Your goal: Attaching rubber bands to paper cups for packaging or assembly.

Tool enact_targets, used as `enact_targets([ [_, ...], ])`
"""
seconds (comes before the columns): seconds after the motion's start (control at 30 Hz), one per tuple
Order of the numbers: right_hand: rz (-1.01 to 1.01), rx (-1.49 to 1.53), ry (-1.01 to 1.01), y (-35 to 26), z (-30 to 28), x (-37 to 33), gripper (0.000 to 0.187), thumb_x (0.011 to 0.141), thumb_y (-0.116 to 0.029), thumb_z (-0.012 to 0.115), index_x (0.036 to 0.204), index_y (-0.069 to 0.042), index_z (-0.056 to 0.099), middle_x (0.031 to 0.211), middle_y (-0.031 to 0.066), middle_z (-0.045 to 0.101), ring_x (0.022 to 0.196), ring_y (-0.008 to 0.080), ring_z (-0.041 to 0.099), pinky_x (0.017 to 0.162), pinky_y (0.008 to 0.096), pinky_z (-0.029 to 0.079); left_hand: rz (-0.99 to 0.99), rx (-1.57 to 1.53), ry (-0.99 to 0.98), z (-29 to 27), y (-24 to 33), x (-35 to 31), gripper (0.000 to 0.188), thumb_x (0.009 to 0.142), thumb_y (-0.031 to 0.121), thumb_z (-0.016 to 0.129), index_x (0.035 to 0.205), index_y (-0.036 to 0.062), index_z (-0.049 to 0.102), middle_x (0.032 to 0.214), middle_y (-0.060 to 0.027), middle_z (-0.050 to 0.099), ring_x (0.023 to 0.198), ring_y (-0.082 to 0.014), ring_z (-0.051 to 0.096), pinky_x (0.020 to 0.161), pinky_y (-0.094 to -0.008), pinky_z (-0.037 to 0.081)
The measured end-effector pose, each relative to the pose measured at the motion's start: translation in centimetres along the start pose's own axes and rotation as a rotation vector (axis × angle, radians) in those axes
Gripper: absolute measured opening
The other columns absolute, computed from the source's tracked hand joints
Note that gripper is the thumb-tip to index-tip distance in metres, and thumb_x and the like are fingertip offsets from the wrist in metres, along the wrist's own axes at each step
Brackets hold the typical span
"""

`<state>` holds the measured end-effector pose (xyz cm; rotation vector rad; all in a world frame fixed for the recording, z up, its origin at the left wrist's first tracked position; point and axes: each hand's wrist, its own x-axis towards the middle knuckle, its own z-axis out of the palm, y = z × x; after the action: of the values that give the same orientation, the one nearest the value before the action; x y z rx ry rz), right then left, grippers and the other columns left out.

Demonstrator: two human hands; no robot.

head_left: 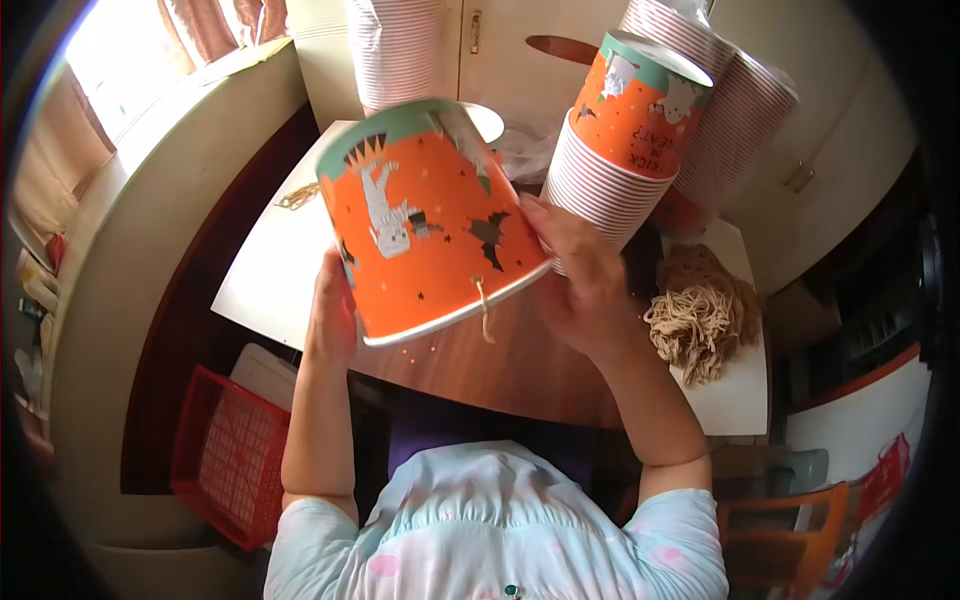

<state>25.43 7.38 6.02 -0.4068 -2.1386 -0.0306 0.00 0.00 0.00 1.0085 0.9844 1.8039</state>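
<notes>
Both my hands hold a large orange paper bucket upside down above the table, tilted, its white rolled rim low and toward me. Cat and bat pictures cover its side, with a green band at the upper end. My left hand is pressed against the left side, its fingers partly hidden behind the bucket. On the right side, my right hand grips the wall near the rim. A short piece of beige cord hangs out of a small hole near the rim.
A striped stack of nested buckets stands at the right, topped by an upside-down orange bucket. Wrapped stacks rise behind. Beige cords lie heaped on the table at right. A red crate sits lower left.
</notes>
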Motion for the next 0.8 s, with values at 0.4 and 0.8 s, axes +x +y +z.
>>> enact_targets([
  [0.4, 0.575, 0.821, -0.09, 9.8, 6.0, 9.3, 0.081, 0.094, -0.046, 0.052, 0.147, 0.001, 0.015, 0.145, 0.0181, 0.035, 0.134, 0.0251, 0.035, 0.111, 0.0353, 0.027, 0.302, 0.334, -0.307, 0.8, 1.2, 17.7, 0.093, 0.076, 0.037, 0.07, 0.149, 0.0086, 0.02, 0.14, -0.0129, 0.041, 0.128, -0.024, 0.04, 0.106, -0.0373, 0.031],
  [0.8, 0.821, 0.993, 0.019, 15.8, 16.0, 0.8, 0.067, 0.098, -0.043, 0.045, 0.144, 0.0, 0.023, 0.142, 0.0145, 0.039, 0.132, 0.0223, 0.035, 0.11, 0.034, 0.025, 0.36, 0.646, -0.12, 0.4, -12.2, 17.3, 0.124, 0.055, 0.042, 0.089, 0.145, -0.0023, 0.017, 0.136, -0.0219, 0.039, 0.128, -0.0324, 0.039, 0.106, -0.0432, 0.034],
])
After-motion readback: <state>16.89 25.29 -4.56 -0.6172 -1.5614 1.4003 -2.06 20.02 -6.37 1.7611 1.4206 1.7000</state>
